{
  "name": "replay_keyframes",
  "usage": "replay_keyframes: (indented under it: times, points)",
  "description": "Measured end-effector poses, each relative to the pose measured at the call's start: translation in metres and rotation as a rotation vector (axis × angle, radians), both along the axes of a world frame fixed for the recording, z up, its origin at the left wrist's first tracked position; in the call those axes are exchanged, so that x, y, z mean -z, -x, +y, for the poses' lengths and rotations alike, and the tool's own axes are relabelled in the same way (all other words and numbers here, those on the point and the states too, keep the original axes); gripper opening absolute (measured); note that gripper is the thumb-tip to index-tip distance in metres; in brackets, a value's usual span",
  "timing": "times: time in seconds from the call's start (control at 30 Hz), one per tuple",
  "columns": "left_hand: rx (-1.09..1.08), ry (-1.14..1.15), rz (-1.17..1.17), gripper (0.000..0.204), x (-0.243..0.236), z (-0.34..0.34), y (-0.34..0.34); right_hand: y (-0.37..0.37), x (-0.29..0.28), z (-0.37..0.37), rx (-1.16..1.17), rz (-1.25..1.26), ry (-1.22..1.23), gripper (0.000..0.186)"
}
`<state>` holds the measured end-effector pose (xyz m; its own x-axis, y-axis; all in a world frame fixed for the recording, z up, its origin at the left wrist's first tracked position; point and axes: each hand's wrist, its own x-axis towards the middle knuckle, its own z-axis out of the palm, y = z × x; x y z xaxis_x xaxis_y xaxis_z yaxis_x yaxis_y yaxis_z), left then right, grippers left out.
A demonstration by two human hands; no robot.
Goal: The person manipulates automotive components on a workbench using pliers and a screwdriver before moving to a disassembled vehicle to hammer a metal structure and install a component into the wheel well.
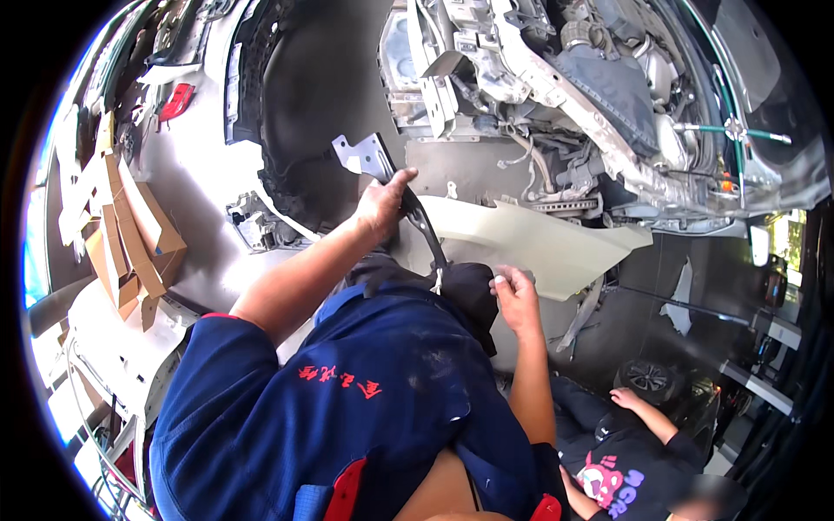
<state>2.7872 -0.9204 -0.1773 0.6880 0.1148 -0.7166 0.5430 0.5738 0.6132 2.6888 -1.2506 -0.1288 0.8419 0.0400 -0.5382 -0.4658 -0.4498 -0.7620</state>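
The left hand [384, 207] gripped a dark bracket [423, 227] near the dark trousers [469, 300], apart from the right hand [519, 304], loosely curled (seemingly empty). The car front [556, 97] looked largely stripped; bracket and pale fender [512, 243] were both unmounted.

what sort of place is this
Probably a vehicle body workshop: a stripped grey metal car front, a loose cream curved body panel and a long dark metal bracket in the left hand show it.
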Motion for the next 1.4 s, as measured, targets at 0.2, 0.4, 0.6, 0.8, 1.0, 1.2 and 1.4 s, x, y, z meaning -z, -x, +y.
replay_keyframes:
  times: [0.2,0.4,0.6,0.8,1.0,1.2,1.4]
  points:
    - [-0.085,0.095,0.151,0.043,-0.013,-0.071,-0.034,-0.111,-0.008,0.028,-0.417,-0.317,0.0,0.05]
    - [-0.147,-0.212,0.26,0.047,0.009,-0.172,-0.08,-0.167,0.031,-0.006,-0.606,-0.151,0.101,0.043]
    - [0.341,-0.579,0.049,0.055,0.064,-0.201,-0.099,-0.206,0.09,-0.103,-0.118,0.436,-0.499,0.029]
    - [0.2,-0.506,0.197,0.045,0.141,-0.181,-0.114,-0.257,0.137,-0.152,-0.038,0.447,-0.491,0.03]
    - [0.379,-0.791,-0.087,0.069,0.169,-0.173,-0.185,-0.277,0.171,-0.135,0.038,0.396,-0.57,0.025]
    - [0.574,-1.272,-0.437,0.085,0.183,-0.178,-0.254,-0.285,0.205,-0.109,0.106,0.429,-0.714,0.03]
    - [0.693,-1.436,-0.724,0.042,0.209,-0.158,-0.289,-0.288,0.213,-0.105,0.085,0.466,-0.753,0.027]
